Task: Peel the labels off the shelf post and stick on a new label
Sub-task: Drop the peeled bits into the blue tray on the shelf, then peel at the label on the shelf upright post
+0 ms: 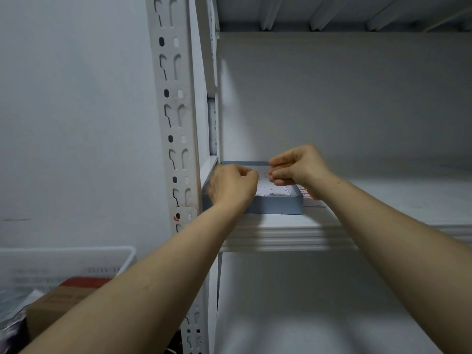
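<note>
A white slotted shelf post (pixel 176 118) rises on the left of a white metal shelf (pixel 293 233). On the shelf beside the post lies a shallow blue-grey tray (pixel 278 204) holding a white sheet (pixel 273 187) speckled with small scraps. My left hand (pixel 232 186) hovers over the tray's left part, fingers curled. My right hand (pixel 296 166) is above the tray's middle with fingertips pinched together; whatever sits between them is too small to see. A red-printed label sheet (pixel 306 194) lies just right of the tray.
A white plastic basket (pixel 63 261) stands at lower left, with a brown cardboard box (pixel 58 302) and a red item in front of it. A lower shelf board (pixel 306 315) lies below. The wall is behind.
</note>
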### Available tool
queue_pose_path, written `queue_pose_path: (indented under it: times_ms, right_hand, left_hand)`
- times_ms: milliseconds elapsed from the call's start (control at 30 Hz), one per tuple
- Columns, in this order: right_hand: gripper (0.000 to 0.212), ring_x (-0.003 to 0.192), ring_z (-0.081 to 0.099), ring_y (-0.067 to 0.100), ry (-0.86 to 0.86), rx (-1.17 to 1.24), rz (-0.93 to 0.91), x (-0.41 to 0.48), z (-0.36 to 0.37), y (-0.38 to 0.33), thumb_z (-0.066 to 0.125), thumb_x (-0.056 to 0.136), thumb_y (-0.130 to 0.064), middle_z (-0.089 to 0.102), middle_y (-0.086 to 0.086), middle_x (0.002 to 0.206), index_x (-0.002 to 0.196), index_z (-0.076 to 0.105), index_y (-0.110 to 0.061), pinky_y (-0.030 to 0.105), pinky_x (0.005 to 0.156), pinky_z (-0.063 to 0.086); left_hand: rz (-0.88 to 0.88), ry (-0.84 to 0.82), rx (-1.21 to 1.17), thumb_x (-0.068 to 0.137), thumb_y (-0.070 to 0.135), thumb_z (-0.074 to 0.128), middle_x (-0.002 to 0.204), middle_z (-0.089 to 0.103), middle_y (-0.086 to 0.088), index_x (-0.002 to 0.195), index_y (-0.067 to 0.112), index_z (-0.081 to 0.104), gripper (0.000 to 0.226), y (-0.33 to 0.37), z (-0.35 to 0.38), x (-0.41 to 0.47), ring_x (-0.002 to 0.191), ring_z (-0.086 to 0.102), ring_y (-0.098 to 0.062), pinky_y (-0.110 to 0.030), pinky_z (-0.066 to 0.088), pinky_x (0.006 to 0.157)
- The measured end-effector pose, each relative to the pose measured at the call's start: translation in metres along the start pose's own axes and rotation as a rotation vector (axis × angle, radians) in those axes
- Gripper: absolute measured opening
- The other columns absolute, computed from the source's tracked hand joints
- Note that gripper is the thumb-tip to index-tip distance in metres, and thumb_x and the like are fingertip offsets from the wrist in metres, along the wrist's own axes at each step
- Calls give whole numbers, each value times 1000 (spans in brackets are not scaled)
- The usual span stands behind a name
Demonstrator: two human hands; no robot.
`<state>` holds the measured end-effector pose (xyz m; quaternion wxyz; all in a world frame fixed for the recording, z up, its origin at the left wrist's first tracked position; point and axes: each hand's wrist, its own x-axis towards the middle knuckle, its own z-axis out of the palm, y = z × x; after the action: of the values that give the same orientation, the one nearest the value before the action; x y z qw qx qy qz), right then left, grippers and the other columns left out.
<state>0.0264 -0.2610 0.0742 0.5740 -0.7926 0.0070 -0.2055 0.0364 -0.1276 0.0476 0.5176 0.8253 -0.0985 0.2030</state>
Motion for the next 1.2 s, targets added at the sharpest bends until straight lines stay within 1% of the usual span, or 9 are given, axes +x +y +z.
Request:
queue_pose_path:
  times_ms: [67, 133, 233, 467, 600, 800, 967, 1067, 1200]
  right_hand:
    - [10, 47, 62, 14, 60, -88, -39, 1, 1, 2, 68, 77, 7, 65, 11, 66, 87, 68, 3, 18, 45, 52]
    - [6, 50, 62, 9, 99, -186, -111, 0, 3, 2, 70, 79, -4, 67, 5, 65, 75, 70, -8, 20, 50, 50]
    - [17, 82, 64, 12, 82, -247, -177, -7, 9, 0, 64, 82, 2, 68, 3, 84, 93, 73, -7, 22, 82, 50]
    - [19, 82, 63, 7, 153, -108, -430, -59, 50, -5, 66, 84, -12, 68, -5, 90, 103, 71, -11, 14, 76, 50]
    - [15, 94, 61, 12, 157, -257, -589, -86, 81, 7, 67, 84, -20, 69, -3, 99, 98, 72, -16, 26, 83, 49]
    - [22, 98, 59, 20, 174, -377, -662, -103, 120, 18, 65, 80, -23, 66, 3, 104, 100, 71, -15, 33, 86, 47]
    - [62, 110, 50, 9, 136, -238, -413, -104, 142, 16, 73, 76, -18, 44, 0, 130, 131, 44, -14, 20, 94, 43]
    - [84, 122, 47, 11, 81, -158, -254, -99, 153, 13, 75, 71, -24, 40, -2, 138, 141, 28, -20, 27, 100, 41]
    - [75, 112, 56, 19, 117, -196, -199, -92, 167, 7, 74, 65, -29, 52, -2, 126, 131, 40, -25, 40, 92, 49]
  left_hand:
    - [2, -4, -4, 90, 24, 52, 112, 69, -4, 104, 16, 72, 26, -1, 1, 1, 96, 61, -25, -45, 51, 91]
    - [31, 0, 11, 88, 24, 53, 117, 66, -5, 107, 19, 71, 27, -2, 0, 0, 104, 58, -26, -45, 48, 94]
    - [162, 29, 33, 86, 21, 54, 125, 56, -1, 110, 21, 68, 28, -2, -3, -11, 118, 48, -23, -43, 38, 104]
    - [528, 356, -160, 80, 21, 42, 119, 38, 4, 115, 16, 62, 40, -37, -30, -62, 110, 36, -4, -37, 38, 101]
    - [233, 443, -346, 86, 1, 45, 127, 30, -1, 126, 17, 47, 43, -65, -60, -72, 116, 36, -11, -10, 31, 96]
    - [-244, 116, -576, 93, 9, 45, 125, 56, -5, 132, 16, 49, 40, -109, -84, -63, 115, 53, -17, -27, 39, 98]
    - [-263, -106, -732, 93, 23, 45, 96, 74, -2, 94, 16, 72, 28, -119, -85, -52, 97, 66, -17, -30, 48, 91]
    - [-210, -220, -733, 101, 35, 28, 105, 72, 0, 101, 22, 69, 43, -125, -80, -45, 103, 65, -11, -29, 46, 94]
    - [-204, -215, -687, 102, 40, 21, 109, 67, 4, 115, 21, 59, 44, -130, -71, -42, 98, 62, 0, -14, 48, 81]
